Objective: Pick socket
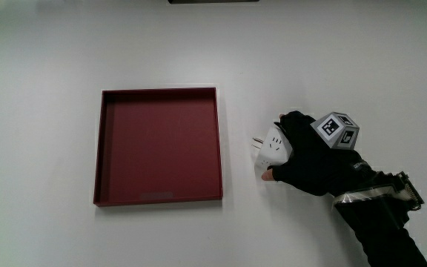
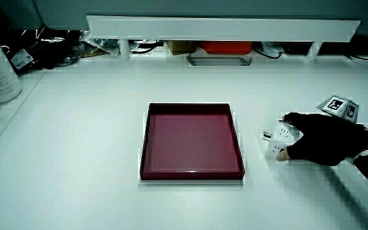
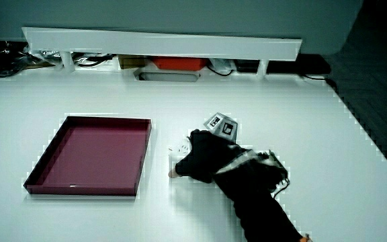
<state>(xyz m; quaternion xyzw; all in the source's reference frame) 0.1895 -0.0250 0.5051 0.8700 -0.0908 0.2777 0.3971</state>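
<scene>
Presently: white socket [image 1: 271, 147] on the desk [image 1: 50, 59] beside the red tray [image 1: 102, 148], which holds nothing. Hand [image 1: 313, 156] lies over it, fingers curled around it. Grasp apparently made; lift off the desk not yet done.

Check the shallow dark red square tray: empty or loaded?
Empty. The shallow dark red square tray shows only bare floor in all views. The small white plastic socket sits on the table beside it, under the black-gloved hand.
</scene>
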